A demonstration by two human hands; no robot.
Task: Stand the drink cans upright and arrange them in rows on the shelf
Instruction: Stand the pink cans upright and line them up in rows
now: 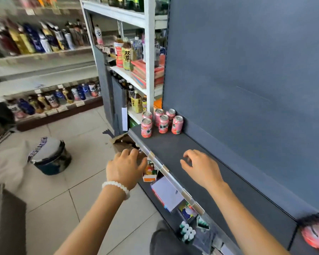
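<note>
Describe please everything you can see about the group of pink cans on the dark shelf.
The pink cans are six, all upright, with silver tops and pink printed labels; they look like metal. They stand in the far left corner of the dark shelf, in two loose rows, close to its blue back panel. No hand touches them: the right hand hovers over the shelf nearer the camera.

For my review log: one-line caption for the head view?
Six pink drink cans upright at shelf corner; left hand reaching into cardboard box, right hand empty.
</note>
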